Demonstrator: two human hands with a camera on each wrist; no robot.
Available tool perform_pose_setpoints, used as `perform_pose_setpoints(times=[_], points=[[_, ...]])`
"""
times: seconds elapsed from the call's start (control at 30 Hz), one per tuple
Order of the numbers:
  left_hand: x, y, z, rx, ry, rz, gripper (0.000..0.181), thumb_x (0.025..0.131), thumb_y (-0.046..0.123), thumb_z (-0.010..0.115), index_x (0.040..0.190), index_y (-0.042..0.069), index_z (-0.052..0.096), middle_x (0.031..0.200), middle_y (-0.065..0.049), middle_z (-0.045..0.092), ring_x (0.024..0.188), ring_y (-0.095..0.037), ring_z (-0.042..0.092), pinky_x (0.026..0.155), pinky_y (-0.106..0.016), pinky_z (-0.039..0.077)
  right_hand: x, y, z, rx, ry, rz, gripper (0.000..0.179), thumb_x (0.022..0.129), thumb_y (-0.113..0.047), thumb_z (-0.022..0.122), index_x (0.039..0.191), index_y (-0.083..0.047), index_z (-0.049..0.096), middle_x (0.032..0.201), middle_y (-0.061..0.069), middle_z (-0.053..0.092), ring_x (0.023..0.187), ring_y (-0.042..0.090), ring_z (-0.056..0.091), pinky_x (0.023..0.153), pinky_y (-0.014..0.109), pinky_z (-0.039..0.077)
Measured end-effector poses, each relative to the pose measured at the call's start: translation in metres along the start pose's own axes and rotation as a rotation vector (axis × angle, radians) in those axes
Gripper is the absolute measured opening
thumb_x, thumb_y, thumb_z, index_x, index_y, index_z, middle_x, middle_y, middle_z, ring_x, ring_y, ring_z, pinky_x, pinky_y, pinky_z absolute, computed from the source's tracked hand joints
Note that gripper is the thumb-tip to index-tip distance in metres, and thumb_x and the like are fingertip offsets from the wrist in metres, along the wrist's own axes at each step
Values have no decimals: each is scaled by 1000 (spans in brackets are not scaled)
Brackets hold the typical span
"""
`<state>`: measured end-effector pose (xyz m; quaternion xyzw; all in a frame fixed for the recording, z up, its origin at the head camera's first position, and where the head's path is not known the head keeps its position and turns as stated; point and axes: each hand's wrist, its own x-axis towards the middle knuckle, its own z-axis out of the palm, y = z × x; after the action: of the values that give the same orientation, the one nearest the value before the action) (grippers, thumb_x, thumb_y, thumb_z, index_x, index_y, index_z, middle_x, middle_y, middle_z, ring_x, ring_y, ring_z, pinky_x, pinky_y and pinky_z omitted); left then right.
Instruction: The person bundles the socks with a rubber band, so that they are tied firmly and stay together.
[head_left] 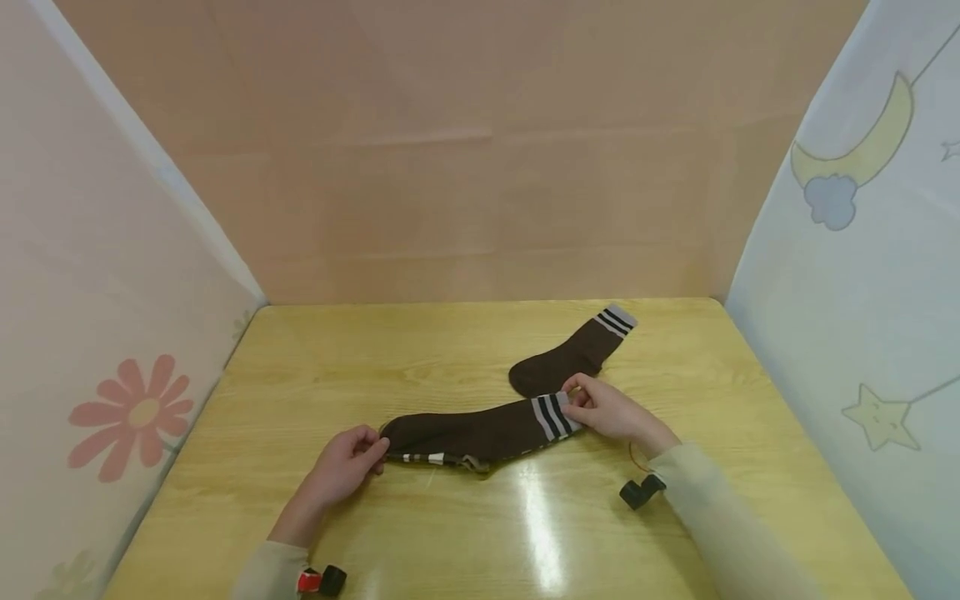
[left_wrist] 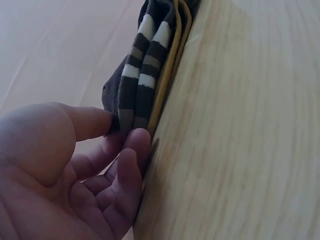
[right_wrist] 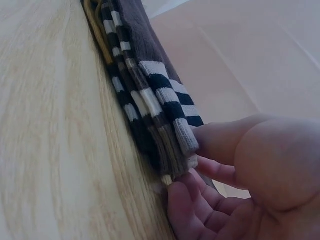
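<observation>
Apparently, a brown sock [head_left: 468,433] is being aligned on striped socks [left_wrist: 146,81] upon the bench [head_left: 315,358].
The toe end [head_left: 408,431] is pinched by the left hand [head_left: 345,468]; a second brown sock [head_left: 564,363] lies just behind, towards the cuff [head_left: 550,418], which is pinched by the right hand [head_left: 615,412]. Once edges are matched, a gentle release seems called for, then the second brown sock to be fetched.

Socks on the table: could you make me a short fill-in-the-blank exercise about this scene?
1. The left hand pinches the sock pile where the top sock has its ____, opposite the striped cuff.
2. The hand pinching that cuff is the person's ____ one.
3. The number of socks lying apart is ____.
4. Overlapping the printed moon is a blue ____.

Missing words: toe; right; one; cloud.
</observation>
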<state>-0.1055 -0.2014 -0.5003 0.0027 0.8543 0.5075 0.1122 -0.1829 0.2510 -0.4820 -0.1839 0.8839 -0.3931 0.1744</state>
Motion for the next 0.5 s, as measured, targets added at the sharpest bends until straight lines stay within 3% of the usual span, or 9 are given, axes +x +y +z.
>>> perform_pose_setpoints(times=[0.2, 0.37, 0.5], points=[[-2, -3, -1, -11, 6, 0, 19, 106, 20, 65, 98, 4, 67, 79, -5, 68, 72, -16, 66, 65, -27, 50, -1, -1, 3, 6, 20, -4, 29, 107, -17, 63, 128, 1, 55, 96, 7, 63, 76, 14, 56, 71, 28, 48], [1, -2, -10, -53, -79, -7, 22, 106, 21, 65, 104, 0, 64, 85, -9, 70, 76, -20, 68, 68, -29, 57, -3, -3, 4, 16, 32, 4, 29, 107, -17, 63, 127, 3, 57, 96, 7, 63, 77, 16, 56, 69, 28, 48], [7, 5, -20, 55, -67, 14, 25, 104, 27, 69, 98, 4, 63, 87, -6, 66, 76, -19, 61, 66, -29, 53, -3, -1, 4, 2, 53, 6, 30, 106, -18, 64, 126, 4, 59, 97, 7, 63, 78, 16, 57, 69, 28, 48]])
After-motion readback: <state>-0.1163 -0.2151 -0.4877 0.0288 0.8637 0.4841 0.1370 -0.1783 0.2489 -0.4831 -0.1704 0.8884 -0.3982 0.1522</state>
